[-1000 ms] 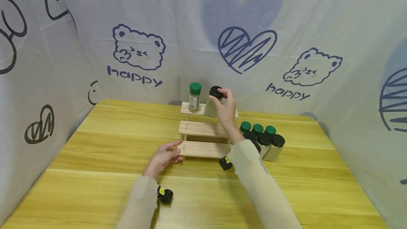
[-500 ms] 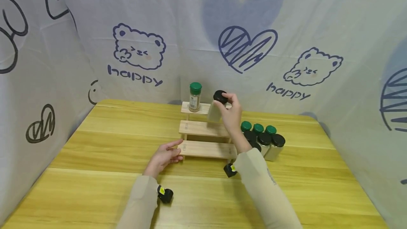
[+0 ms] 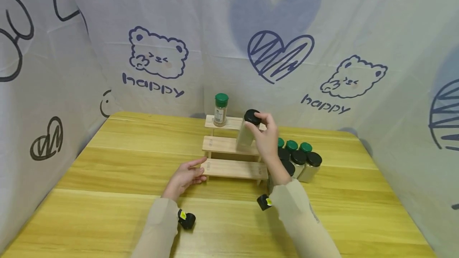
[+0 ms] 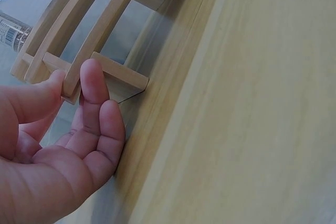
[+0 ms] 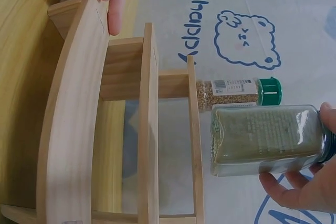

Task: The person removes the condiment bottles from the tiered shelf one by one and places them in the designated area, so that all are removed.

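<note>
A three-step wooden rack (image 3: 233,168) stands on the table. My left hand (image 3: 184,176) grips the left end of its lowest step, and the left wrist view shows the thumb and fingers (image 4: 94,85) around the board's end. My right hand (image 3: 268,140) holds a square glass spice jar (image 3: 246,135) by its black lid. Greenish-grey powder fills this jar (image 5: 262,140). It overlaps the middle step in the head view, with its base close to the top step's edge in the right wrist view. A green-lidded spice jar (image 3: 220,111) stands at the left of the top step.
Right of the rack, several black-lidded jars (image 3: 307,170) and green-lidded jars (image 3: 291,145) stand close together, partly behind my right forearm. A printed cloth (image 3: 222,31) hangs behind the wooden table (image 3: 118,162) and along its sides.
My right hand has brought the black-lidded jar from over the top step towards me and slightly right, down in front of the middle step. The left hand stays in place.
</note>
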{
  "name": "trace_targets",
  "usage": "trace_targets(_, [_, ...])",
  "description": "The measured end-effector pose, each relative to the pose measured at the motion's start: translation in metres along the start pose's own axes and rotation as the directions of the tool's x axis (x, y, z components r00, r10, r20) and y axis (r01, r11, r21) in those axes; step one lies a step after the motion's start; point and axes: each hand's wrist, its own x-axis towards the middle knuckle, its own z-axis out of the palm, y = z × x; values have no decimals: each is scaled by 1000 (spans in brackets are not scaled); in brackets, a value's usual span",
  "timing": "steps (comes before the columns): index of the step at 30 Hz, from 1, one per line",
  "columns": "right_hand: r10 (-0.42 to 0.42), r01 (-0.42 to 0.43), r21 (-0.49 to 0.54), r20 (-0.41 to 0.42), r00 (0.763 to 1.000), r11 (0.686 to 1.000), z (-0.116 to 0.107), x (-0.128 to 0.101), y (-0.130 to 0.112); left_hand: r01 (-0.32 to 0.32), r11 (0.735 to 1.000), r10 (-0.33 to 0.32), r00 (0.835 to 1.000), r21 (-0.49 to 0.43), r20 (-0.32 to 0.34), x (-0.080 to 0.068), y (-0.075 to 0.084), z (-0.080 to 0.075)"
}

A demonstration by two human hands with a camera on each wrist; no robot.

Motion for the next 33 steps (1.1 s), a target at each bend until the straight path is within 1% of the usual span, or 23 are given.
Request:
trace_targets(5, [8, -8, -3, -12, 1000, 1000, -4, -5, -2, -6, 1000, 6, 1000, 0, 11, 1, -1, 0])
trace_targets(10, [13, -13, 3, -3, 1000, 1000, -8, -12, -2, -9, 1000, 9, 1000, -1, 13, 1, -1, 0])
trace_targets(16, [-4, 4, -1, 5, 1000, 1000, -13, -21, -3, -7, 1000, 7, 1000, -7, 9, 1, -1, -1])
trace_targets(19, [3, -3, 6, 9, 1000, 1000, -16, -25, -4, -14, 1000, 14, 1000, -11, 12, 0, -1, -1])
trace_targets(21, [13, -13, 7, 12, 1000, 1000, -18, -28, -9, -17, 1000, 17, 1000, -8, 18, -1, 0, -1])
trace_targets(27, [54, -53, -10, 18, 998, 999, -22, -37, -34, -14, 1000, 15, 1000, -5, 24, -1, -1, -1])
trace_targets(30, [47, -47, -3, 24, 999, 999, -25, -42, -37, -15, 1000, 15, 1000, -2, 25, -1, -2, -1])
trace_targets(33, [38, -38, 18, 32, 999, 999, -28, -46, -31, -12, 1000, 12, 1000, -7, 18, 0, -2, -1])
